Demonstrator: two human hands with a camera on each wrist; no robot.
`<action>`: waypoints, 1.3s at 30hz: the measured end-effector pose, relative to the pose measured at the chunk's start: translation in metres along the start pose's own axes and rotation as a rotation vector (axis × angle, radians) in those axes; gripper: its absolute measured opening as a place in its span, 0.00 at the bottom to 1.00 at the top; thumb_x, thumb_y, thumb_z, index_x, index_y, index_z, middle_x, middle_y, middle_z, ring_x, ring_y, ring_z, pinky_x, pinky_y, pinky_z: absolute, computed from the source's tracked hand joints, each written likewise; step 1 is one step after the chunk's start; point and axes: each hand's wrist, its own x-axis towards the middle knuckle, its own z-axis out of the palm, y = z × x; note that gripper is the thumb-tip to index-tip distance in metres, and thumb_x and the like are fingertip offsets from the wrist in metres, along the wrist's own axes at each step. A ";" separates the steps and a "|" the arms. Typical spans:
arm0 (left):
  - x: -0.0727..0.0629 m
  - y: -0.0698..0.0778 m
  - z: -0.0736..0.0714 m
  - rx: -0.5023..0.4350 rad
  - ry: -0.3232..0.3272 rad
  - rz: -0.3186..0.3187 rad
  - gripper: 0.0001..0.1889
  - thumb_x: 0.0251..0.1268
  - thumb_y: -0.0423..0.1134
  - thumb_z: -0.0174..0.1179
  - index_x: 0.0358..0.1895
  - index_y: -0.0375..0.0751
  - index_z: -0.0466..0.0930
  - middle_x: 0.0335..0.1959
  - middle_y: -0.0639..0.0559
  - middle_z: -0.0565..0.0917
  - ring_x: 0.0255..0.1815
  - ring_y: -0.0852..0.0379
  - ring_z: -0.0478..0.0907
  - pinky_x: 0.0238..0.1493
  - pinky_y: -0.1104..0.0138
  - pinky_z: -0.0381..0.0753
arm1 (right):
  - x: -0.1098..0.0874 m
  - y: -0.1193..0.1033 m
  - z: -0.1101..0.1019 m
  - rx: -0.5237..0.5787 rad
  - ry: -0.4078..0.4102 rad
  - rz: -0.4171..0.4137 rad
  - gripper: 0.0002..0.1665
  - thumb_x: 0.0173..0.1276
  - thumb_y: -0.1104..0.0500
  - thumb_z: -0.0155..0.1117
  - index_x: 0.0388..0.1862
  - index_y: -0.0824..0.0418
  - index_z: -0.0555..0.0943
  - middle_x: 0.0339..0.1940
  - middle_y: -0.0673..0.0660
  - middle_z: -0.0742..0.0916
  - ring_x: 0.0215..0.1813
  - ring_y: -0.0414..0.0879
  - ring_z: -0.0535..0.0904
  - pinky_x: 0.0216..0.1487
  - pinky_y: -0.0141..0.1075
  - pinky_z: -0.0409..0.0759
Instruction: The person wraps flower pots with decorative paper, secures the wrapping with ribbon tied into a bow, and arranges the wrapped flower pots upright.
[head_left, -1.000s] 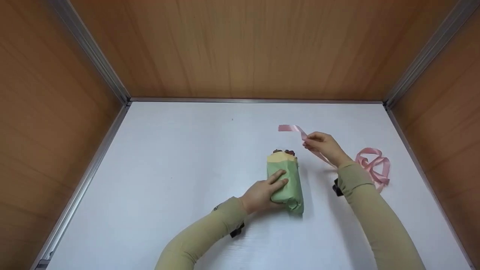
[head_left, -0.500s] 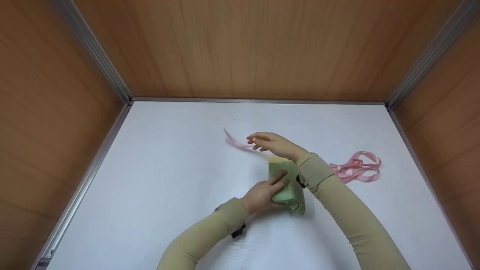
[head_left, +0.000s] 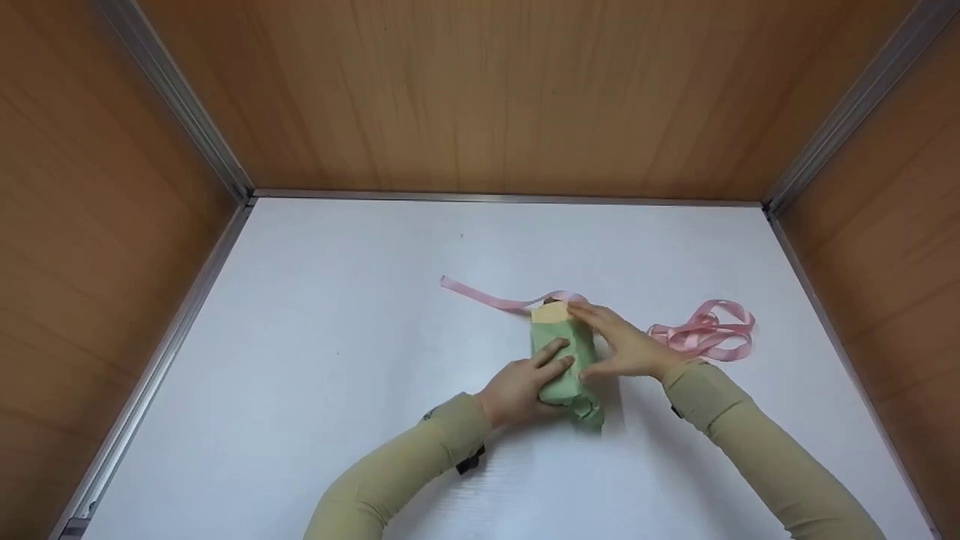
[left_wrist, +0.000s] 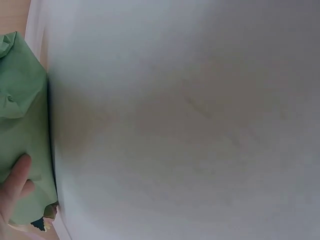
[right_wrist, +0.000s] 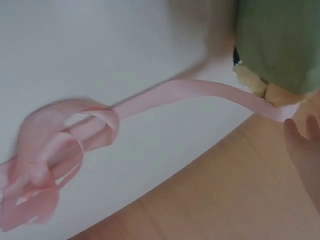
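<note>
A bundle wrapped in green paper with a cream collar (head_left: 556,339) lies on the white table, small dark and reddish bits poking from its far end. My left hand (head_left: 523,386) grips it from the left, fingers over the top. In the left wrist view, fingertips (left_wrist: 19,175) press on the paper. My right hand (head_left: 626,346) is at the bundle's right side, thumb and straight fingers spread apart. One length of pink ribbon (head_left: 480,293) runs past the bundle's far end, out to the left. Right-hand fingertips (right_wrist: 291,127) are right at this ribbon in the right wrist view.
The rest of the ribbon lies in a loose looped heap (head_left: 709,330) to the right of the bundle. Wood-grain panels (head_left: 480,97) with metal edging enclose the white table (head_left: 337,300) at the back and both sides.
My right hand carried the ribbon's end leftward past the bundle's far end, let it go, then came back to the bundle's right side. My left hand has stayed on the bundle.
</note>
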 end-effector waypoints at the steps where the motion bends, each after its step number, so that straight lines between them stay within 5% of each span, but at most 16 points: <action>1: 0.000 0.000 0.000 0.003 0.001 0.003 0.39 0.54 0.51 0.69 0.69 0.46 0.64 0.74 0.46 0.59 0.47 0.49 0.81 0.51 0.63 0.79 | -0.003 0.001 0.004 -0.015 -0.010 -0.025 0.63 0.46 0.45 0.78 0.74 0.64 0.55 0.76 0.64 0.57 0.75 0.65 0.49 0.69 0.62 0.55; 8: 0.003 0.002 0.000 0.016 0.009 0.012 0.39 0.54 0.51 0.68 0.69 0.45 0.64 0.73 0.44 0.59 0.49 0.49 0.81 0.52 0.63 0.79 | -0.012 0.005 0.035 -0.095 -0.026 -0.083 0.75 0.36 0.45 0.83 0.75 0.67 0.47 0.77 0.64 0.50 0.77 0.62 0.42 0.71 0.61 0.48; 15: 0.003 0.004 0.000 0.030 0.023 0.022 0.39 0.55 0.55 0.66 0.69 0.46 0.63 0.73 0.45 0.59 0.49 0.50 0.81 0.51 0.63 0.79 | -0.014 0.010 0.052 -0.094 0.110 -0.077 0.72 0.41 0.43 0.80 0.75 0.67 0.47 0.77 0.63 0.52 0.77 0.61 0.43 0.72 0.59 0.47; 28: 0.003 0.003 0.002 -0.022 0.034 0.032 0.39 0.57 0.52 0.66 0.70 0.43 0.62 0.75 0.50 0.57 0.56 0.51 0.78 0.57 0.65 0.76 | -0.015 0.009 0.061 -0.083 0.177 -0.025 0.72 0.42 0.44 0.80 0.75 0.68 0.46 0.78 0.62 0.52 0.77 0.61 0.43 0.73 0.56 0.49; 39: -0.001 -0.002 -0.019 -0.048 -0.120 0.060 0.40 0.60 0.51 0.64 0.73 0.43 0.56 0.76 0.47 0.53 0.54 0.49 0.79 0.55 0.61 0.77 | -0.012 0.006 0.064 -0.077 0.162 -0.009 0.67 0.44 0.46 0.79 0.75 0.65 0.50 0.77 0.60 0.56 0.77 0.62 0.45 0.72 0.57 0.50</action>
